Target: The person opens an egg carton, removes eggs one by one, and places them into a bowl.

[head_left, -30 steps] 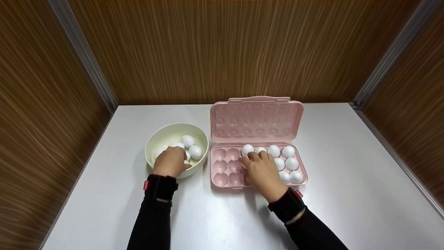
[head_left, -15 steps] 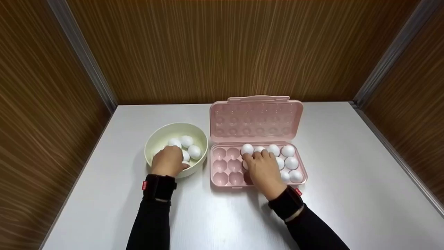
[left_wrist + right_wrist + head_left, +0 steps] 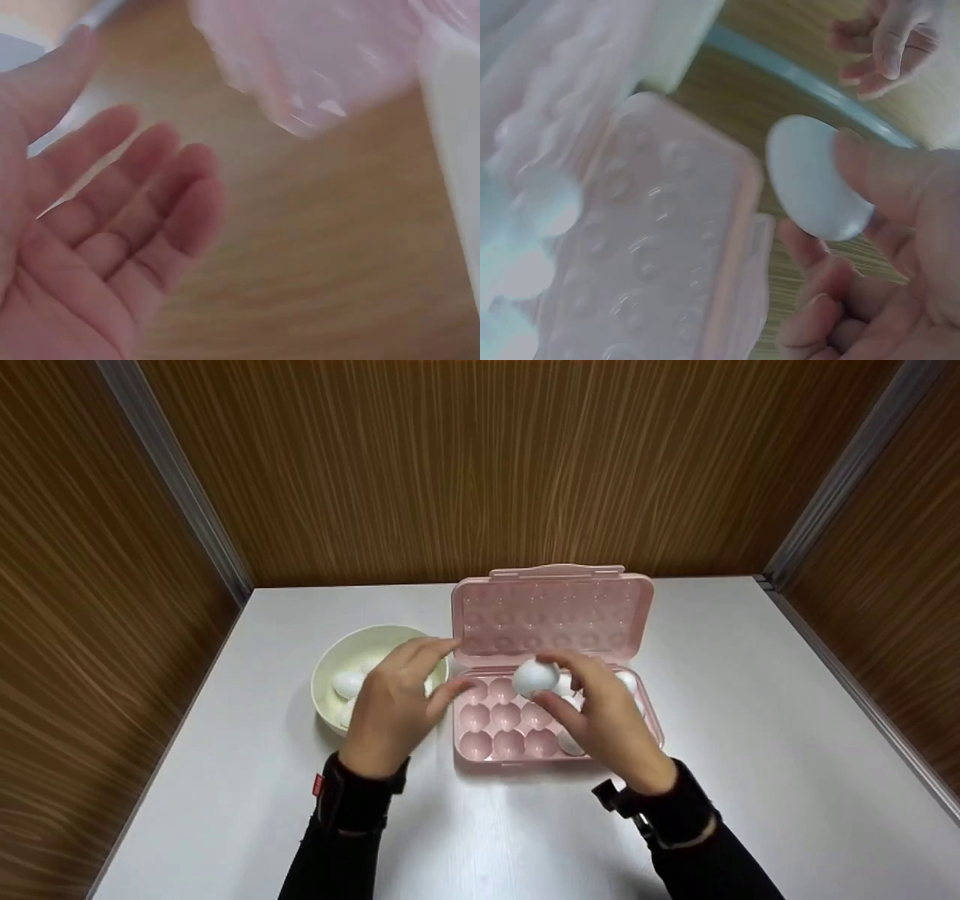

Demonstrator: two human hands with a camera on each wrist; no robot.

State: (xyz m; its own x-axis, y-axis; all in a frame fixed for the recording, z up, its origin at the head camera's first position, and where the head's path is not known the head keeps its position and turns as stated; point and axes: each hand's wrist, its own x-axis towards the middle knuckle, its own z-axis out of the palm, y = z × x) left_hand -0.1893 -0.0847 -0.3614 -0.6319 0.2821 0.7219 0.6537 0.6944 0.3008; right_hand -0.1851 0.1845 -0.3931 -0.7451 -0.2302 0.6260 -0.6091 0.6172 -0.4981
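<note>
My right hand (image 3: 607, 716) pinches a white egg (image 3: 535, 679) between thumb and fingers, holding it above the pink egg carton (image 3: 506, 716). In the right wrist view the egg (image 3: 810, 180) tilts, its end gripped by the thumb. My left hand (image 3: 394, 701) is raised between bowl and carton, fingers spread from the thumb, nothing in it. Its bare palm (image 3: 67, 292) shows in the left wrist view. The pale green bowl (image 3: 352, 649) is partly hidden behind this hand; a white egg (image 3: 348, 685) lies inside. Cups on the carton's left are bare; eggs fill its right side, partly covered by my right hand.
The carton's hinged lid (image 3: 551, 611) stands upright behind its base. All this rests on a white table (image 3: 480, 825), with wood-grain panels (image 3: 480, 472) at the back and both sides.
My left hand has come up out of the bowl and moved right, empty. My right hand has lifted with an egg; a middle-row cup that held an egg under its fingers is now bare.
</note>
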